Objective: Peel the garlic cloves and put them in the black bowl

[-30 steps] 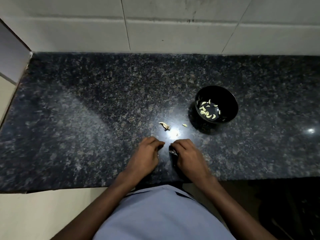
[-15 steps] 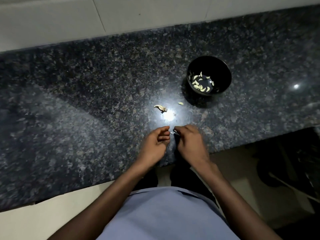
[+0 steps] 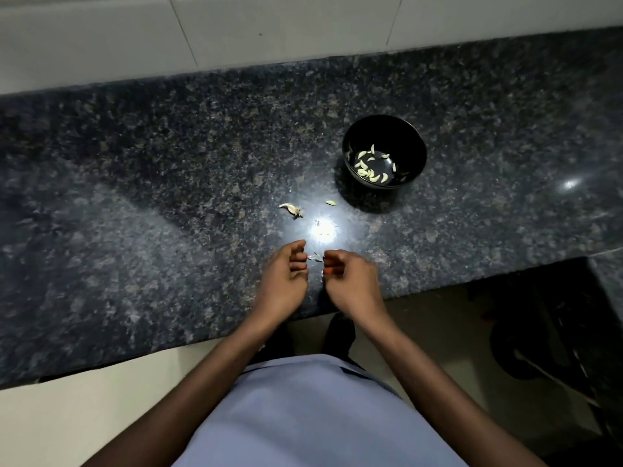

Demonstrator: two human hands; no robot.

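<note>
Over the worktop (image 3: 135, 203) edge, the left hand (image 3: 283, 281) and right hand (image 3: 350, 281) curl toward a papery scrap (image 3: 316, 257); whether either pinches a clove is unclear. Peeled cloves (image 3: 369, 165) fill the bowl (image 3: 413, 146), kept within reach.

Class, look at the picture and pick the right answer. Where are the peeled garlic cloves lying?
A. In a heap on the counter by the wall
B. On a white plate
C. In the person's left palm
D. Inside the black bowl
D: the pale peeled garlic cloves lie on the bottom of the black bowl, which stands on the dark counter.
</note>
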